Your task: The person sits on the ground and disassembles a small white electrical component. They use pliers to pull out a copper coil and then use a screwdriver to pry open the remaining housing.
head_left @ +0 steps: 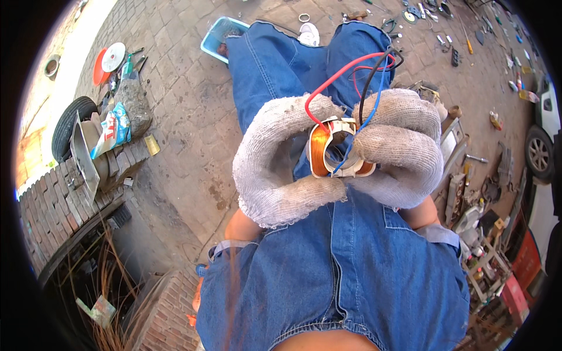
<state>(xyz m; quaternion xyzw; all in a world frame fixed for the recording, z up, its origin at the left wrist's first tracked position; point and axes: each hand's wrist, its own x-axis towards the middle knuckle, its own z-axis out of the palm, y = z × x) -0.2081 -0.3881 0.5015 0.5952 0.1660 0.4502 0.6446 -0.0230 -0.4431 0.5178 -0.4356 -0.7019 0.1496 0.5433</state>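
One small wire-wound ring (319, 151), with a pale frame and copper-coloured windings, is held between the left hand (253, 161) and the right hand (404, 146), in front of the person's denim shirt (275, 281). Both hands wear knitted gloves of greyish white. The left hand is bent like the letter C, and its grip is closed on the ring: the fingers are at its upper side, the thumb at its lower side. The right hand has its grip closed on the ring too, with curled fingers against its right side. From the ring rise a red wire (332, 79), a black wire (364, 90) and a blue wire (378, 96), which come together over one knee of the denim trousers (254, 64); the blue one also crosses the ring's opening. Beneath lies paved ground (187, 111). Just beside the trousers, on their left, stands a light blue basin (212, 36). Toward the ground's left edge one sees a black tyre (65, 131), and along its right edge a white car (547, 105).
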